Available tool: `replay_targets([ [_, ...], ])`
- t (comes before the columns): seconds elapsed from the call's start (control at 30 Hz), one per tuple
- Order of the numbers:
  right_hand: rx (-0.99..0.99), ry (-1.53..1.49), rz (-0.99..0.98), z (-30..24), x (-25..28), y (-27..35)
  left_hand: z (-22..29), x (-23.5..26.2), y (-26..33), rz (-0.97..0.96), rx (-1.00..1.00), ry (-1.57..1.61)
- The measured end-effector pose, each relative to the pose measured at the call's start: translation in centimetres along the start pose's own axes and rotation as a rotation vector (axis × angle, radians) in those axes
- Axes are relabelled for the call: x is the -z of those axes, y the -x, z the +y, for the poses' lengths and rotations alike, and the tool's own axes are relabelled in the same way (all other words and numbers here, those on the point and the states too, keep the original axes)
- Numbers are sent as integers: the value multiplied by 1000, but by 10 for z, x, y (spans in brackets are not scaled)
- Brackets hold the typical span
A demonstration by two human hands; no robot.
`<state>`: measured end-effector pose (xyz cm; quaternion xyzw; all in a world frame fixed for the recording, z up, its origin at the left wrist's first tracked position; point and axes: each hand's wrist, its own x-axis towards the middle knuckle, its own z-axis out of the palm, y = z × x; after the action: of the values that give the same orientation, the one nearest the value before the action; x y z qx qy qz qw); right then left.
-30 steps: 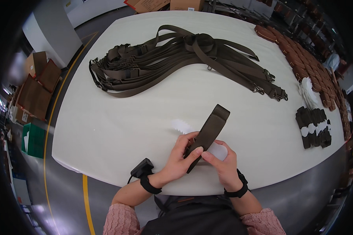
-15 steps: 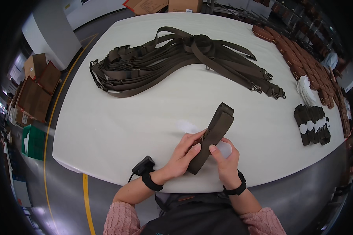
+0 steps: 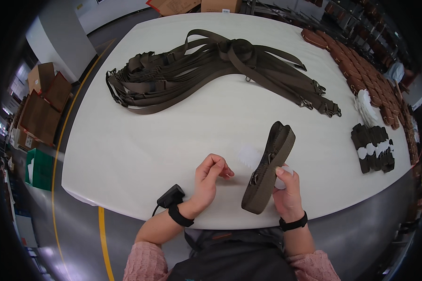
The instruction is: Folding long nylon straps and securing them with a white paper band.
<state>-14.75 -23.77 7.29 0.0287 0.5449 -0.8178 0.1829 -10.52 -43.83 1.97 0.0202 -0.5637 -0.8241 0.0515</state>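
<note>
My right hand (image 3: 288, 194) grips a folded dark olive-brown webbing strap (image 3: 267, 173), its thumb pressed on the strap's right side. Dark metal clips (image 3: 254, 178) show between the folded layers. A round white piece (image 3: 284, 178) is at the right thumb and fingers; how it is fixed cannot be made out. Apart from the strap, to its left, my left hand (image 3: 211, 180) is closed with curled fingers, and anything inside them is hidden. A pale, blurred white patch (image 3: 249, 156) shows beside the strap's left edge.
A pile of long dark straps (image 3: 173, 84) with metal hooks lies across the far table (image 3: 126, 154). Bundled straps with white round pieces (image 3: 373, 152) sit at the right, near brown oval cases (image 3: 356, 70). A black device (image 3: 170, 195) is beside my left wrist. Cardboard boxes (image 3: 44, 117) stand left.
My left hand has let go of the folded strap and drawn left, its fingers curling. My right hand has carried the strap slightly right and turned it, showing its clips.
</note>
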Motion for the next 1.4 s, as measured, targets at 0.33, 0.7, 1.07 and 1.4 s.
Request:
replay_targets([
  [0.33, -356, 244, -211, 5, 18, -1, 10, -10, 4, -310, -155, -183],
  [0.7, -311, 325, -255, 13, 12, -2, 3, -20, 1, -196, -394, -670],
  [1.07, -248, 417, -258, 19, 12, -3, 0, -24, -8, -174, -356, -888],
  [1.4, -392, 655, -229, -5, 45, -9, -5, -31, -14, -190, -272, -927],
])
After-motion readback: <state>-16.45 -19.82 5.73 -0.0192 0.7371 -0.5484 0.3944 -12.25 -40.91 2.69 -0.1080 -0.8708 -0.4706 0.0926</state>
